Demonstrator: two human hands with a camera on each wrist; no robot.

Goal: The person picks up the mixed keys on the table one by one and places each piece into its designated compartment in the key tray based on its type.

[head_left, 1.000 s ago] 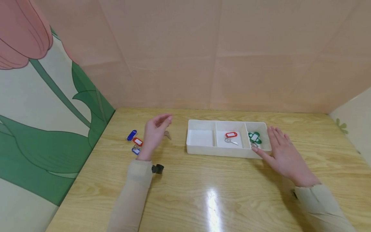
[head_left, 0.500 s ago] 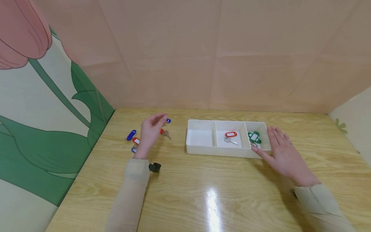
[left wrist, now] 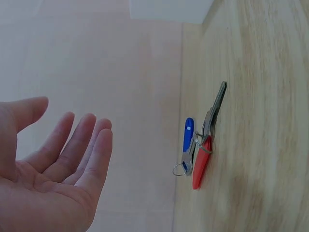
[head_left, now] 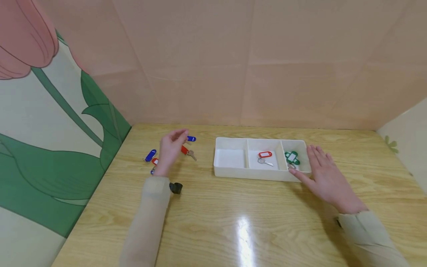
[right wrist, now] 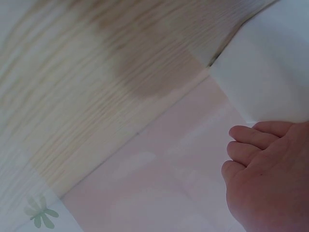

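My left hand (head_left: 171, 150) hovers over the left side of the table, fingers loosely bent and holding nothing in the left wrist view. Just past its fingertips lies a blue key tag (left wrist: 188, 135) with a ring, beside a red key tag (left wrist: 203, 164) with a metal key (head_left: 191, 154). On the right, my right hand (head_left: 325, 178) rests against the end of a white three-compartment tray (head_left: 250, 173), fingers straight along its outer wall and thumb at the front rim. The middle compartment holds a red-framed key tag (head_left: 265, 154) with a key; green key tags (head_left: 292, 158) lie in the right one.
Left of my left wrist lie another blue key tag (head_left: 151, 155), a red one (head_left: 155, 161) and a further blue one (head_left: 152, 171), the last two partly covered by the hand. A pink wall covering (head_left: 240, 92) rises behind the wooden table (head_left: 213, 222).
My left hand has drifted left, bringing the blue tag and the red tag with its key into sight on the table. My right hand stays at the tray's end.
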